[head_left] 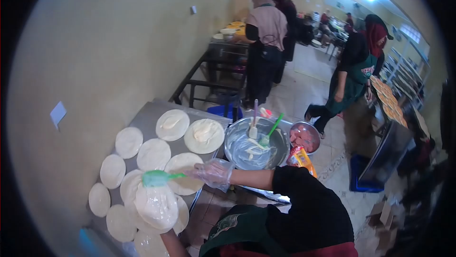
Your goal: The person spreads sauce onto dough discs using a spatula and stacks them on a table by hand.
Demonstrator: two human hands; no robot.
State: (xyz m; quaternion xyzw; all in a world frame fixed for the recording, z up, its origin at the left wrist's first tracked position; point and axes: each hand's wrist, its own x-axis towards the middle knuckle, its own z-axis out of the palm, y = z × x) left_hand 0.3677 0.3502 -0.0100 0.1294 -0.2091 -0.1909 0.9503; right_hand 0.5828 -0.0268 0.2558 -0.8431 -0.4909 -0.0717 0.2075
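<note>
My right hand (212, 172), in a clear plastic glove, is closed around the handle of a green spatula (156, 178). The spatula's blade touches the upper part of a glossy white creamy mass (156, 207). My left hand (166, 233) reaches in from below, at the lower end of this mass; its fingers cannot be made out. Around them, several flat round dough pieces (154, 154) lie on a metal table (186, 147). Two of the far rounds carry a dollop of white cream (204, 132).
Right of the table stands a big metal bowl (232, 150) with cream remains, a second green spatula and a pink-handled one. Beyond are a bowl of pink pieces (304, 136) and an orange packet (301, 159). A co-worker (354, 69) stands by trays of food (387, 100); others stand farther back.
</note>
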